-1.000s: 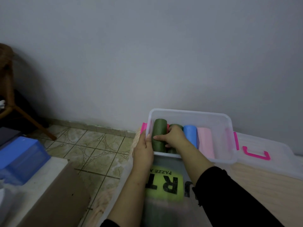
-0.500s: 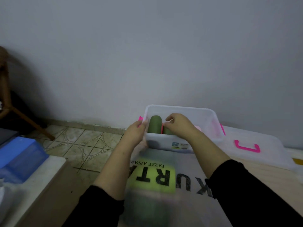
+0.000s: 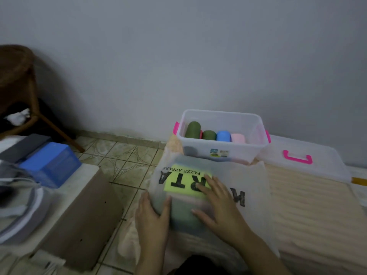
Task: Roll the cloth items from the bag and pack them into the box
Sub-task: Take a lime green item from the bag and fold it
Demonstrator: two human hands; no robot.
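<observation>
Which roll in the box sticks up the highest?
The dark green roll at the left end of the box. Its top stands above the shorter green roll, the blue roll and the pink roll.

The bag (image 3: 208,187) reads "PAZZE APPAREL" upside down above large letters; the box (image 3: 220,151) sticker is illegible.
</observation>
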